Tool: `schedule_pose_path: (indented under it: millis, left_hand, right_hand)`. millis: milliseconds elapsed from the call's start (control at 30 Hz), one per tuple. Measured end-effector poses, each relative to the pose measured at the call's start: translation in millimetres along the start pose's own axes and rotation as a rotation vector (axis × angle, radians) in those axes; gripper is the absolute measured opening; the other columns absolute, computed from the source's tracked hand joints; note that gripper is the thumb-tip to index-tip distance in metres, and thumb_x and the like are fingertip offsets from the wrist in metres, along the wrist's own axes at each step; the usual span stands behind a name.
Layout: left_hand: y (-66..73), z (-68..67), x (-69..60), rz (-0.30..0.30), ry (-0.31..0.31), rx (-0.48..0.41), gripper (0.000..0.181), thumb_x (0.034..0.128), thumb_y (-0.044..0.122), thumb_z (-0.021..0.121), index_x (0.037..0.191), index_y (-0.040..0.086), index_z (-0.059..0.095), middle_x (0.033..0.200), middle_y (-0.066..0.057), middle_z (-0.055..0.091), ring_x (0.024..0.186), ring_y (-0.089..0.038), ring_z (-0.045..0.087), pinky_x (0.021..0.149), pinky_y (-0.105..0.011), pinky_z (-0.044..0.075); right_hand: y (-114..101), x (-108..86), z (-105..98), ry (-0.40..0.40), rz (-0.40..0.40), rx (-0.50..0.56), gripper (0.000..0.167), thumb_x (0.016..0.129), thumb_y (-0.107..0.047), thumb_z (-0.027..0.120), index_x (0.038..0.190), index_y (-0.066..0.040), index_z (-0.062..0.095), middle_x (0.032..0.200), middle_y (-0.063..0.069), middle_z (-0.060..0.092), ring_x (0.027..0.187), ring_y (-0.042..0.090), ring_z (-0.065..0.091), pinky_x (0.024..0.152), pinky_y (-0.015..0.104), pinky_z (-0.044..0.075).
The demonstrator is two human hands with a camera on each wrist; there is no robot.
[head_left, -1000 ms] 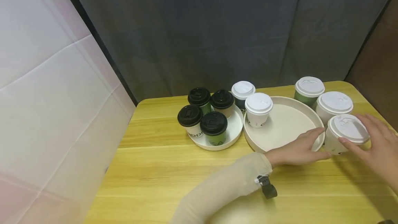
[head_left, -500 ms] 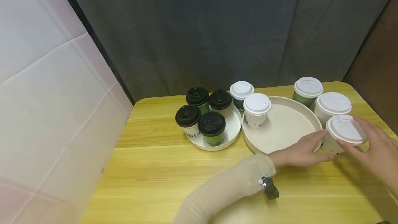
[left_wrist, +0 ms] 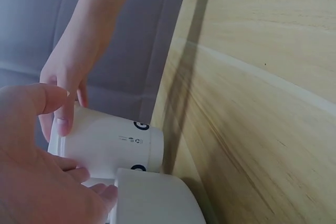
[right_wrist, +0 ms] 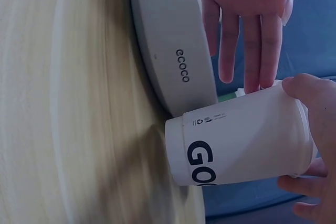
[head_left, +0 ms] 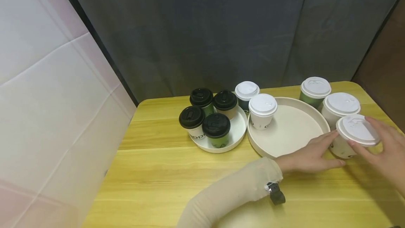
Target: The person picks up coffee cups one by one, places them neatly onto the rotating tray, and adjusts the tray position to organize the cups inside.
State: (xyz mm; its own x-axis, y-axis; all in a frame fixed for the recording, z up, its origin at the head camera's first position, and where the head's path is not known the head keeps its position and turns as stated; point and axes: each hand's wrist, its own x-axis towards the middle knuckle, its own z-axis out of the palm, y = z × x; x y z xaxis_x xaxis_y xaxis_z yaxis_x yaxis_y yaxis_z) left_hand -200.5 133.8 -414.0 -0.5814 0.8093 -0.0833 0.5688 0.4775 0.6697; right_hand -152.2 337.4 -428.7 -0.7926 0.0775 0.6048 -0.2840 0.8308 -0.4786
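Note:
My right hand grips a white paper coffee cup near its white lid, thumb on one side and fingers on the other. In the right wrist view the cup bears dark lettering, and its base is at or just above the table; contact is unclear. My left hand reaches across the front rim of the round cream tray, its fingers extended beside the cup. In the right wrist view the left hand's fingers are straight and their tips meet or nearly meet the cup's side. One white-lidded cup stands in the tray.
Behind the held cup stand another white cup and a green white-lidded cup. A smaller white plate carries several black-lidded cups. A dark white-lidded cup stands behind. A grey curtain backs the table.
The right hand has closed in on the cup and shifted it slightly right, tipping it a little. The left hand has edged right beside it.

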Motion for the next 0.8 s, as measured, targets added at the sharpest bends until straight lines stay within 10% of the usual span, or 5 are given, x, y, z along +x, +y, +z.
schedule_pose_path:
  millis: [100, 333, 800]
  left_hand:
    - [3.1, -2.2, -3.6, -0.007, 0.007, 0.001, 0.088, 0.0970, 0.041, 0.057, 0.159, 0.030, -0.005, 0.166, 0.017, 0.005, 0.151, 0.004, 0.007, 0.119, -0.013, 0.018]
    - [11.4, -7.4, -16.3, -0.005, 0.029, -0.080, 0.090, 0.0957, 0.039, 0.060, 0.159, 0.034, -0.004, 0.166, 0.016, 0.006, 0.151, 0.002, 0.007, 0.120, -0.018, 0.022]
    - [22.3, -23.5, -50.6, 0.022, 0.062, -0.116, 0.090, 0.0966, 0.040, 0.059, 0.159, 0.030, -0.006, 0.167, 0.010, 0.003, 0.151, 0.001, 0.011, 0.118, -0.017, 0.026]
  right_hand:
    - [-6, 0.7, -2, 0.050, -0.028, 0.023, 0.068, 0.084, -0.030, 0.076, 0.142, -0.004, 0.052, 0.135, 0.038, 0.052, 0.134, 0.049, 0.047, 0.108, 0.001, 0.016]
    - [-24, 5.1, -9, 0.111, -0.057, 0.106, 0.066, 0.085, -0.034, 0.075, 0.139, -0.002, 0.054, 0.128, 0.043, 0.053, 0.129, -0.020, 0.033, 0.108, 0.002, 0.021]
    - [-53, 8.9, -18, 0.114, -0.095, 0.120, 0.062, 0.084, -0.028, 0.076, 0.137, -0.002, 0.057, 0.127, 0.041, 0.056, 0.125, -0.023, 0.036, 0.107, 0.002, 0.025]
